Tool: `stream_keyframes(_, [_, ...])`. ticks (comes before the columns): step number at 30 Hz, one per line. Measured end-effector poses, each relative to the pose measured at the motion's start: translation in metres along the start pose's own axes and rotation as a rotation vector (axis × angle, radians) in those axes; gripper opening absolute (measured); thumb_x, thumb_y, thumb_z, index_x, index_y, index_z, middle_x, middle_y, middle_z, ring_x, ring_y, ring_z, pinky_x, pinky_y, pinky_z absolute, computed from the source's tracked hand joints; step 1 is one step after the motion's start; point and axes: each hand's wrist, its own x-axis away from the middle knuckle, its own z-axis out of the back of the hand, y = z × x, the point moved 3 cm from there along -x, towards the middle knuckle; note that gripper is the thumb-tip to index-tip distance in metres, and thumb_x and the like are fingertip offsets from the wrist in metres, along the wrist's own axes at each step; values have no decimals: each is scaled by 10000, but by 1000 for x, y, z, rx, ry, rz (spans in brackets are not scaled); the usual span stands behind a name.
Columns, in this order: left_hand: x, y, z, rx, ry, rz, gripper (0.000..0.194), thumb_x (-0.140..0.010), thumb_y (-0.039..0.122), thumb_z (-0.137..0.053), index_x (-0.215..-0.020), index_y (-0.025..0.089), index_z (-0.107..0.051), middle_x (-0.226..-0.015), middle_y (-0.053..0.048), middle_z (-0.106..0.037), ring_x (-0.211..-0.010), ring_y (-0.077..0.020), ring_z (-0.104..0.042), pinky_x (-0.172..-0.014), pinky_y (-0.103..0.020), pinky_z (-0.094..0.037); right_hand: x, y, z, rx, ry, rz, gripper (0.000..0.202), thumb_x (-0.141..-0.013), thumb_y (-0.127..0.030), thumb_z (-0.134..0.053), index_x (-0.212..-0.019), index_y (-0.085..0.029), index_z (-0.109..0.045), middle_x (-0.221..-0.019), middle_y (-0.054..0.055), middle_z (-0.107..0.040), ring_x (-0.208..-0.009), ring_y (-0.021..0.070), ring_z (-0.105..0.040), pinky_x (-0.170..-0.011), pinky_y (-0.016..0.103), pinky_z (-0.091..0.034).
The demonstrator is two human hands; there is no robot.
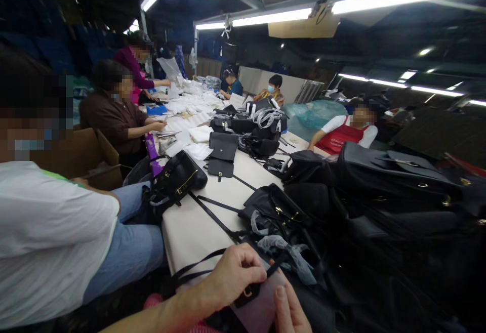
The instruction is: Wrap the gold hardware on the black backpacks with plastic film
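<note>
At the bottom centre, my left hand (pixel 233 275) is closed, with thumb and fingers pinched on a narrow black strap (pixel 276 266). Just under those fingers lies a black leather piece (pixel 246 296) with gold hardware. My right hand (pixel 289 305) is closed, thumb in front, round the edge of a pale translucent sheet (pixel 257 308) beside the black piece. What lies behind the sheet is hidden. A black bag (pixel 279 211) with gold fittings rests on the table just beyond my hands, with crumpled clear plastic wrap (pixel 290 254) on its near side.
A big pile of black bags (pixel 395 186) fills the right side. On the pale table (pixel 192 239) are long straps, an open black flap piece (pixel 222 153) and another black bag (pixel 178 178). A person in white (pixel 49 237) sits close at left; several others work farther along.
</note>
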Motion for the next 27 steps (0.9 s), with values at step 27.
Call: stream_keyframes(27, [14, -19, 9, 174, -222, 94, 290, -785, 409, -643, -931, 171, -568, -735, 36, -533, -663, -113, -497, -592, -209, -366, -14, -45, -5, 7, -168, -100, 508, -617, -530, -793, -997, -193, -758, -940, 42, -767, -980, 295, -672, -749, 287, -569])
